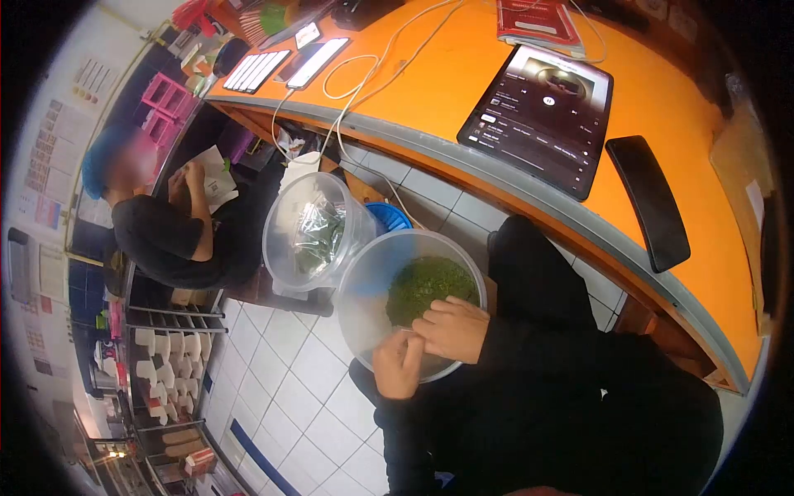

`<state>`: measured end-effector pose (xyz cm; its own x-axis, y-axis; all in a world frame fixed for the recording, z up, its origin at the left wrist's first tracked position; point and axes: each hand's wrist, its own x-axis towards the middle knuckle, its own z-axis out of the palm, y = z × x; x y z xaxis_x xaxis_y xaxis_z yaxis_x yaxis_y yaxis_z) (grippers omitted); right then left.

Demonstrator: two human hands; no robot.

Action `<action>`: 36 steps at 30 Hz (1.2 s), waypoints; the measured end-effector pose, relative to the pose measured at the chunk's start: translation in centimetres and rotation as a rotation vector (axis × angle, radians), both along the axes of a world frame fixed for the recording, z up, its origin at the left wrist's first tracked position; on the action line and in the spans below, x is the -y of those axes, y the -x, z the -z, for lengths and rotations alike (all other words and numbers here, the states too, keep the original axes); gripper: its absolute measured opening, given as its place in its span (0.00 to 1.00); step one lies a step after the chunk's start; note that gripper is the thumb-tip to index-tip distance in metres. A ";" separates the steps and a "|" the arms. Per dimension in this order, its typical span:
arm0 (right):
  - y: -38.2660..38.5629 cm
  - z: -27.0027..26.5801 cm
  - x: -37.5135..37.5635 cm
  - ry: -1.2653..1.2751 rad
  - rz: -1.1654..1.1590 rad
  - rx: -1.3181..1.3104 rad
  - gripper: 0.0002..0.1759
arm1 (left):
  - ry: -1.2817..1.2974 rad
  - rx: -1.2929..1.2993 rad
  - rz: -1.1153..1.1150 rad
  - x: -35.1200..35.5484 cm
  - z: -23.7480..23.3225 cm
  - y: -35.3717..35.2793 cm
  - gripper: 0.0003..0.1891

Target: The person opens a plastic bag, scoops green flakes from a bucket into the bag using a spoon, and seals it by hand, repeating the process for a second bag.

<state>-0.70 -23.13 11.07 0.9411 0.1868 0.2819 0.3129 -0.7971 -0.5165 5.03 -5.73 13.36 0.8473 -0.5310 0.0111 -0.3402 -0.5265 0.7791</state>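
Over the near rim of a translucent plastic tub (360,310), my two hands meet with their fingertips together. My left hand (397,365) is closed in a pinch, thumb against the fingers. Curled in from the other side, my right hand (452,329) is closed too, its fingertips touching the left ones. What they pinch is too small to make out. Finely chopped green leaves (426,285) lie in the tub just beyond my fingers. A second translucent tub (277,240) stands against the first and holds clear plastic bags (321,231) with green contents.
An orange counter (413,91) curves along the right, bearing a tablet (542,116), a dark phone (649,202), two lit phones, cables and a red book (538,23). A blue basket (389,217) sits behind the tubs. A co-worker in a blue cap (169,231) sits at left, holding paper.
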 end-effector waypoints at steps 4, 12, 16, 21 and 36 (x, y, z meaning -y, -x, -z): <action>0.4 0.4 -0.4 -0.061 0.068 0.030 0.12 | 0.045 0.106 -0.062 1.1 -0.5 0.6 0.11; -0.7 -0.3 -0.3 -0.222 0.266 0.028 0.07 | -0.029 0.129 -0.169 0.8 0.0 1.4 0.14; -0.5 -1.3 0.0 -0.238 0.146 0.164 0.06 | 0.084 -0.124 -0.302 0.3 -0.6 0.9 0.18; 0.3 -2.7 0.6 -0.040 -0.031 0.251 0.10 | 0.243 -0.220 -0.304 0.4 -0.7 0.9 0.22; 0.6 -6.7 3.3 -0.485 -0.390 -0.106 0.07 | 0.151 0.249 0.195 -3.2 -5.8 0.1 0.12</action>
<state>-1.33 -26.42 17.72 0.8572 0.3958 0.3295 0.4605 -0.3024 -0.8346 4.96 -2.51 19.15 0.6916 -0.6591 0.2954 -0.6124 -0.3183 0.7236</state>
